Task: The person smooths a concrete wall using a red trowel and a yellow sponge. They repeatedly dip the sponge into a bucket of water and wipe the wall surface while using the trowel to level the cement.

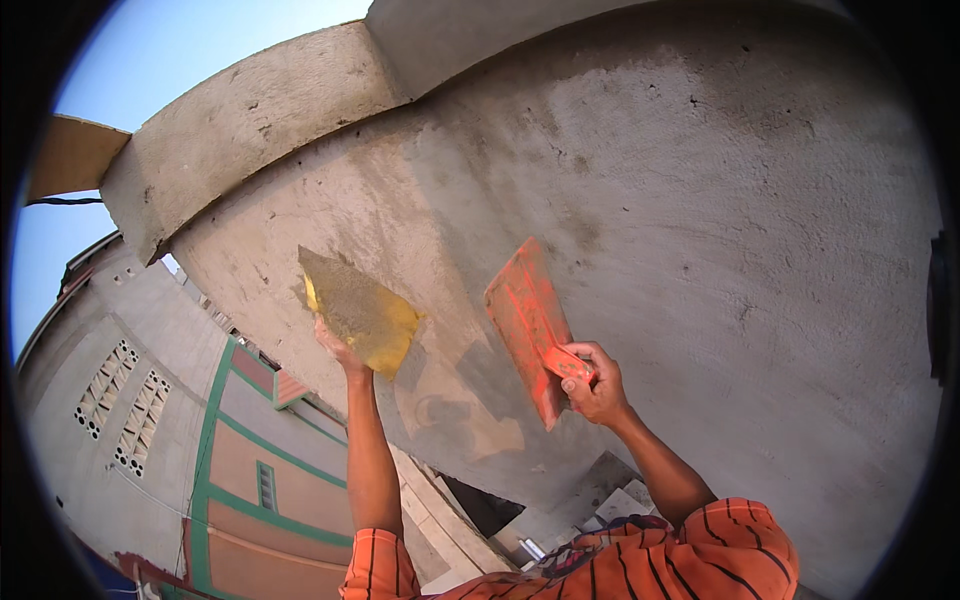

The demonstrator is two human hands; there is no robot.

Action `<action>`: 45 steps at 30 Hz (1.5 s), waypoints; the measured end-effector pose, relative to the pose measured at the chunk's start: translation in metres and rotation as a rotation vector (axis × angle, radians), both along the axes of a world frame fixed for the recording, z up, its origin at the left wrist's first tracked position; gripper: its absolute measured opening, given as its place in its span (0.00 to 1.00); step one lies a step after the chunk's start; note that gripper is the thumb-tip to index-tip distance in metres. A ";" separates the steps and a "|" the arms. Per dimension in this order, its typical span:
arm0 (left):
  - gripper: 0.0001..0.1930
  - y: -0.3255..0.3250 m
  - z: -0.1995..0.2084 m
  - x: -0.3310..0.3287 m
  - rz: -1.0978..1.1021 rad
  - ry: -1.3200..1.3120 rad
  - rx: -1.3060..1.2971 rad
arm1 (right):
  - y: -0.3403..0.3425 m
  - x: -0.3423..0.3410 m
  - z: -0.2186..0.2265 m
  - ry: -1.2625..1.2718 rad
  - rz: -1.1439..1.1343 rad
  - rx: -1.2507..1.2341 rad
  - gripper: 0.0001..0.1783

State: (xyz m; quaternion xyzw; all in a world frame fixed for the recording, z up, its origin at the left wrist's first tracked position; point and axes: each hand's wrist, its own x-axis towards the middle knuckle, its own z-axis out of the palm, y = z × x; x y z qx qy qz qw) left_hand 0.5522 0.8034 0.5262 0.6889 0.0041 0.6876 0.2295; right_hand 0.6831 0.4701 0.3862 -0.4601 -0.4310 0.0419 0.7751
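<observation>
My left hand (340,348) grips the edge of a yellow mortar board (392,345), raised in front of a plastered wall (720,270). Grey mortar is smeared over much of the board; some of my left fingers are hidden behind it. To its right, my right hand (598,390) is wrapped round the handle of an orange plastering float (528,320) spotted with mortar. The float is tilted, its long face turned toward the wall. Whether it touches the plaster I cannot tell. Damp and darker patches mark the wall around both tools.
A thick concrete ledge (260,115) juts out above the wall at upper left. A building with vent blocks (107,385) and green-trimmed panels (275,475) stands at left. Below my arms are a pale beam (445,520) and blocks (625,500). A dark object (940,305) sits at the right rim.
</observation>
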 end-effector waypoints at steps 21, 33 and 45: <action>0.14 0.086 0.049 -0.020 0.473 0.035 0.382 | 0.015 0.013 0.154 -0.395 -0.221 0.090 0.26; 0.10 0.077 0.054 -0.016 0.436 -0.011 0.389 | -0.044 0.007 0.296 -1.292 -1.515 -1.294 0.20; 0.09 0.079 0.053 -0.012 0.370 -0.074 0.348 | -0.089 0.013 0.324 -1.048 -1.729 -1.524 0.26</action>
